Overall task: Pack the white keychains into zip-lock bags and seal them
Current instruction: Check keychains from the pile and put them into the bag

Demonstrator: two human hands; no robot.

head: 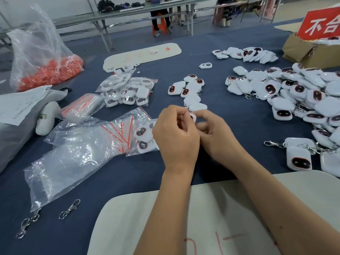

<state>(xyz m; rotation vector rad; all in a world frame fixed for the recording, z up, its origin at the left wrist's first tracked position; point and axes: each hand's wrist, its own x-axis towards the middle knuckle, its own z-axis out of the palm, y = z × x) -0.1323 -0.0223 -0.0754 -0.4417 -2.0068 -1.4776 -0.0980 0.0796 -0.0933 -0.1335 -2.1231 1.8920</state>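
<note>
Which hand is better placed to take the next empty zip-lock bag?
Left, probably. The left hand is next to the empty zip-lock bags on its side; the right hand would have to cross over. Both now pinch a white keychain.

Left hand (176,137) and right hand (215,137) are pinching one white keychain (193,116) together; filled zip-lock bag (141,137) is lying just left.

Both forearms are bare, no sleeves, rings or watch showing.
</note>
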